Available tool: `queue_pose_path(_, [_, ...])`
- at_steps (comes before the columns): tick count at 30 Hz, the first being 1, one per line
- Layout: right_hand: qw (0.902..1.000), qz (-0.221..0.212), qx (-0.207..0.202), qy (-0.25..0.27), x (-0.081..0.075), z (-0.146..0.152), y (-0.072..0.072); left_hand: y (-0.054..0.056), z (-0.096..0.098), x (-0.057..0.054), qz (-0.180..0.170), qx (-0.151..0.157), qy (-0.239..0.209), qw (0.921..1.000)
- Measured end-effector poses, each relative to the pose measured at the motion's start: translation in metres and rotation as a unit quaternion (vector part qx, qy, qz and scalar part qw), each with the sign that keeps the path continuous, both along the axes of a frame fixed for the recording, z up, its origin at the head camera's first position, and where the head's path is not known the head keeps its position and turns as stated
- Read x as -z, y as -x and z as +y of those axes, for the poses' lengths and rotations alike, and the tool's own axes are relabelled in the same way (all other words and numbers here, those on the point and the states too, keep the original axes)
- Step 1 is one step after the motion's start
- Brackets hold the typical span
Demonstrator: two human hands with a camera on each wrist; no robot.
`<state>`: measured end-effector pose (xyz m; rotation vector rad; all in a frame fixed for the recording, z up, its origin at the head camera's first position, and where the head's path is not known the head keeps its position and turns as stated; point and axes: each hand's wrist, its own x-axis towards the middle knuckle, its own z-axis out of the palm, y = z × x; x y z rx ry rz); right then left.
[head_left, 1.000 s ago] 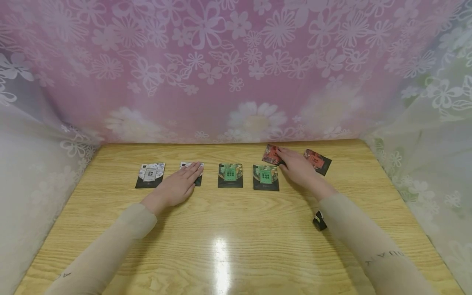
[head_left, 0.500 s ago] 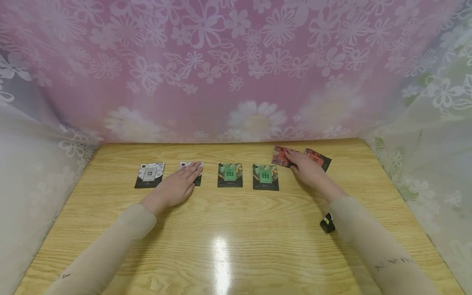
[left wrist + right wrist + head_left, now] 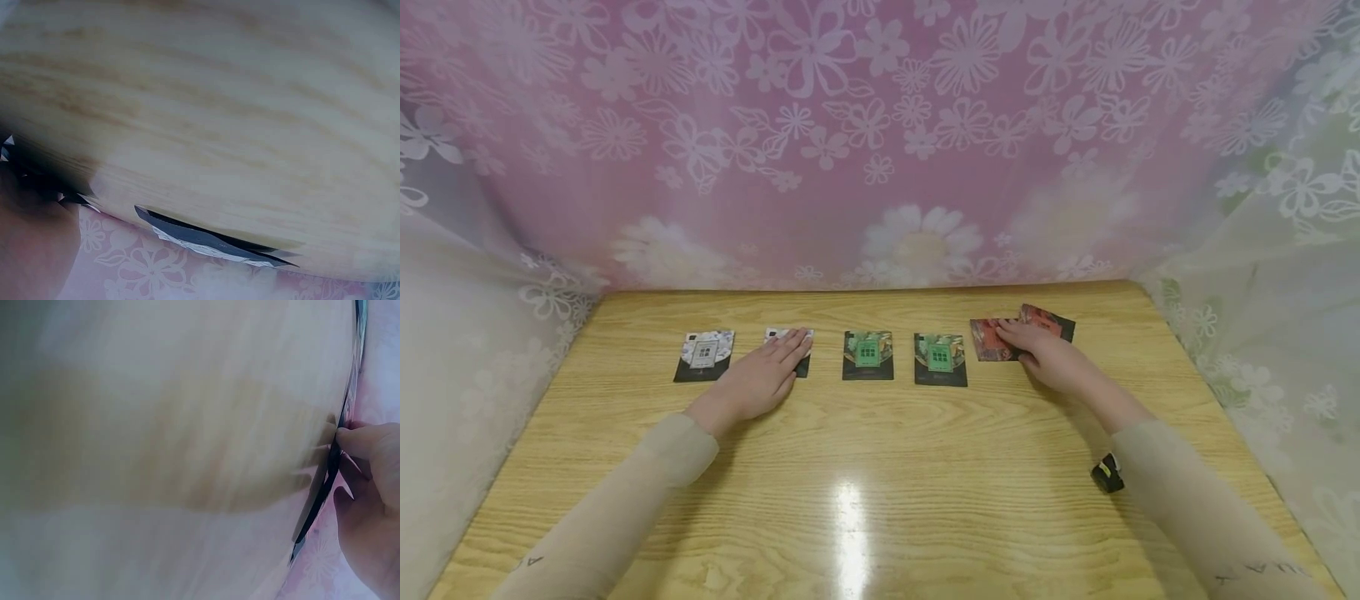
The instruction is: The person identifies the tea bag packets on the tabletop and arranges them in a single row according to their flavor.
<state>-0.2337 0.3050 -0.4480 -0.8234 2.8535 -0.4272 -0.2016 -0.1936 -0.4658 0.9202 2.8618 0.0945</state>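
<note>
My left hand (image 3: 756,375) lies flat over a black-and-white packet (image 3: 803,368), covering most of it. Left of that, a second white packet (image 3: 703,354) lies on the table. The fingers of my right hand (image 3: 1052,354) rest on a red-and-black packet (image 3: 988,340) turned sideways. Its right part is hidden under the hand. Another red packet (image 3: 1052,322), tilted, sits just behind that hand and is partly covered by it. In the right wrist view the fingertips (image 3: 345,434) meet the thin dark edge of the packet (image 3: 317,503).
Two green packets, a left one (image 3: 868,357) and a right one (image 3: 940,360), lie upright between my hands. A small black object (image 3: 1107,473) shows at my right sleeve. A pink flowered curtain (image 3: 820,208) hangs behind the wooden table (image 3: 775,492).
My right hand has slid right and nearer to me, taking the red packet along and turning it from tilted to nearly level. My left hand has stayed in place on the white packet.
</note>
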Motion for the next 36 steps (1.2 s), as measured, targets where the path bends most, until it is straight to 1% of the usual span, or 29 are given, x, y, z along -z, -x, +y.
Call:
queue_pose_path(6, [0.9998, -0.002, -0.020, -0.003, -0.001, 0.011, -0.016, 0.001, 0.001, 0.000, -0.001, 0.001, -0.002, 1.0000])
queue_pose_path(11, [0.9979, 0.038, -0.052, -0.010, 0.000, 0.022, -0.027, 0.003, 0.001, 0.001, -0.001, 0.003, -0.003, 1.0000])
queue_pose_path(14, [0.9966, 0.063, -0.052, -0.008, 0.000, 0.027, -0.033, 0.004, 0.001, 0.001, -0.003, 0.003, -0.002, 1.0000])
queue_pose_path(17, [0.9968, 0.074, -0.028, -0.008, -0.002, 0.028, -0.038, 0.004, 0.001, 0.000, -0.003, 0.002, -0.003, 1.0000])
queue_pose_path(21, [0.9964, 0.079, 0.028, -0.008, -0.005, 0.018, -0.044, 0.004, 0.001, -0.001, 0.000, 0.002, -0.005, 1.0000])
queue_pose_path(26, [0.9905, 0.083, 0.107, -0.026, -0.007, -0.004, -0.051, 0.003, 0.001, -0.001, 0.000, 0.002, -0.005, 1.0000])
queue_pose_path(28, [0.9876, 0.081, 0.129, -0.040, -0.007, -0.013, -0.053, 0.003, 0.001, 0.000, 0.001, 0.002, -0.005, 1.0000])
queue_pose_path(31, [0.9850, 0.074, 0.142, -0.064, -0.007, -0.023, -0.055, 0.002, 0.000, 0.001, 0.002, 0.002, -0.002, 1.0000])
queue_pose_path(36, [0.9853, 0.064, 0.134, -0.084, -0.004, -0.030, -0.056, 0.001, 0.000, 0.001, 0.000, 0.000, -0.003, 1.0000])
